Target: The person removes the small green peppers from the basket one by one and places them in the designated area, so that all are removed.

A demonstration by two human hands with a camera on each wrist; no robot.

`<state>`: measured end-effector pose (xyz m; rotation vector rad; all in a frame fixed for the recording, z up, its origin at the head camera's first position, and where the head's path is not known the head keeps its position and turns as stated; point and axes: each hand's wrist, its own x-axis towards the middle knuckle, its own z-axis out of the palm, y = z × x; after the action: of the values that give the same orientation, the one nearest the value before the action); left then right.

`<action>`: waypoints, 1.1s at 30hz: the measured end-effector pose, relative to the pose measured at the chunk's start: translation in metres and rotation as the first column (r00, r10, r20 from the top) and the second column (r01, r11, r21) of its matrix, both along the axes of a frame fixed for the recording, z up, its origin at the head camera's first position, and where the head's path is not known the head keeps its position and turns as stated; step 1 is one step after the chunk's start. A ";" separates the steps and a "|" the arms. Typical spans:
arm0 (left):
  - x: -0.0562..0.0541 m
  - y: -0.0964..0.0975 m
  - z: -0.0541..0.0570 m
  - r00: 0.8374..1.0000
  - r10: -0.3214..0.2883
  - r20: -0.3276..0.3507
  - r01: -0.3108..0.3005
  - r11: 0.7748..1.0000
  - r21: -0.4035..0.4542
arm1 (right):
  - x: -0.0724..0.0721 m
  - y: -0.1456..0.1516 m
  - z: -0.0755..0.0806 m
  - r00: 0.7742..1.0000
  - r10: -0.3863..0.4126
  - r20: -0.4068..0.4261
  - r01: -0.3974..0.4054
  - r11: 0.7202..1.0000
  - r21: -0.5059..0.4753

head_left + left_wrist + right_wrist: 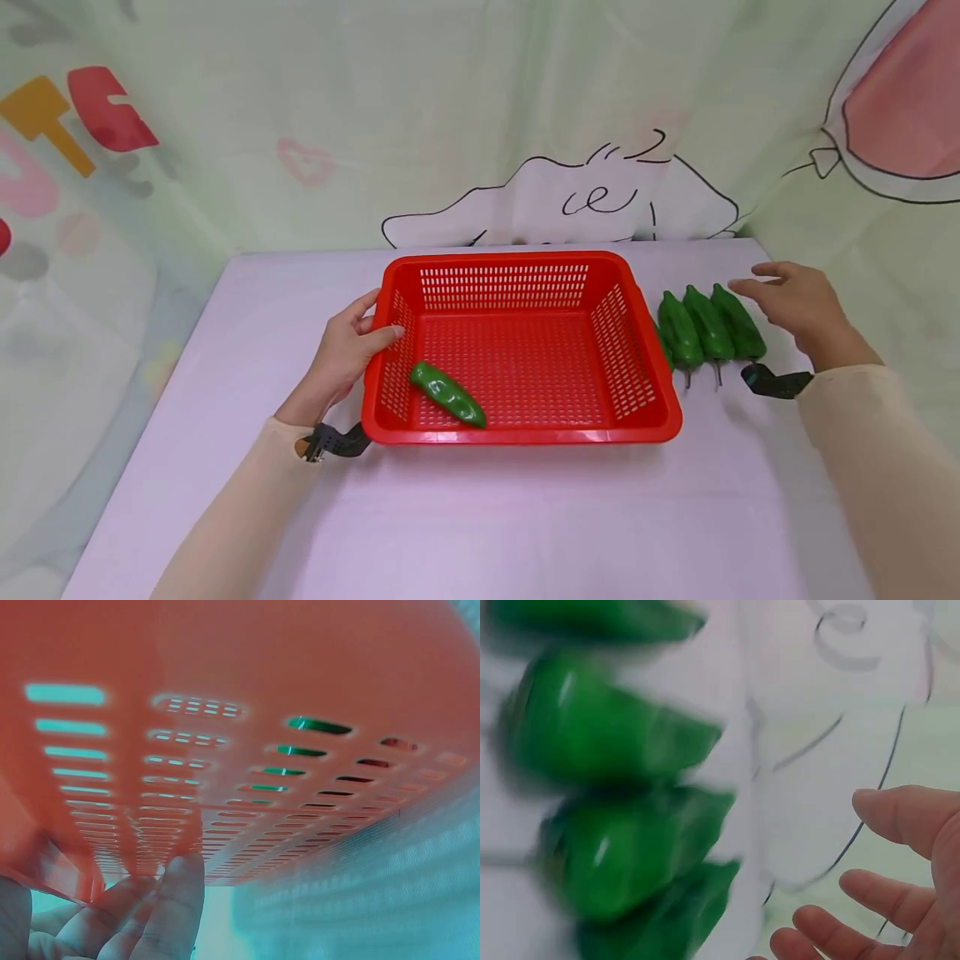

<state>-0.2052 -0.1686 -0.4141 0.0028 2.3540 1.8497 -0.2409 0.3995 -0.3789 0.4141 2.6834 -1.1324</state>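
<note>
A red plastic basket [517, 436] with slotted walls takes up the middle of the head view. My left hand [341, 354] grips its left rim, thumb over the edge and fingers outside, against the slotted wall [247, 772] in the left wrist view. One long green pepper [448, 395] lies inside, at the basket's front left. My right hand [798, 304] is beside a row of green peppers [708, 323] right of the basket, fingers loosely bent and holding nothing. In the right wrist view the peppers [615, 731] are blurred and apart from the fingers. The basket's right side partly hides the leftmost pepper.
A pale lilac cloth covers the table [480, 525]. Behind it hangs a light green curtain [300, 108] with printed drawings, close to the table's back edge. Dark wrist camera mounts [776, 382] stick out near both hands.
</note>
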 end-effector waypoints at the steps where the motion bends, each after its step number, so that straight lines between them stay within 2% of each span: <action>1: 0.000 0.000 0.000 1.000 0.000 -0.001 0.000 1.000 0.003 | 0.000 -0.006 0.005 1.000 0.013 -0.019 -0.013 1.000 -0.006; 6: -0.002 0.000 -0.001 1.000 -0.003 -0.002 0.003 1.000 0.008 | -0.003 -0.049 0.030 0.993 0.085 -0.080 -0.089 0.995 -0.046; 11: -0.002 0.000 0.000 1.000 0.001 0.003 -0.001 1.000 0.014 | -0.006 -0.098 0.052 0.971 0.173 -0.163 -0.184 0.981 -0.058; 17: -0.001 0.002 0.002 1.000 0.007 0.003 -0.007 1.000 0.006 | -0.004 -0.151 0.066 0.955 0.253 -0.155 -0.272 0.955 -0.121; 24: -0.001 0.002 0.003 1.000 0.009 0.003 -0.009 1.000 0.008 | -0.007 -0.201 0.062 0.923 0.362 -0.127 -0.383 0.895 -0.231; 28: -0.001 0.002 0.003 1.000 0.012 0.002 -0.012 1.000 0.005 | -0.008 -0.223 0.053 0.913 0.397 -0.094 -0.407 0.868 -0.284; 33: -0.001 0.002 0.002 1.000 0.014 -0.002 -0.014 1.000 0.010 | -0.011 -0.244 0.036 0.889 0.454 -0.067 -0.445 0.819 -0.363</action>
<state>-0.2062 -0.1668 -0.4117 -0.0103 2.3520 1.8681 -0.2523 0.1553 -0.3431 -0.2616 2.2810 -1.4098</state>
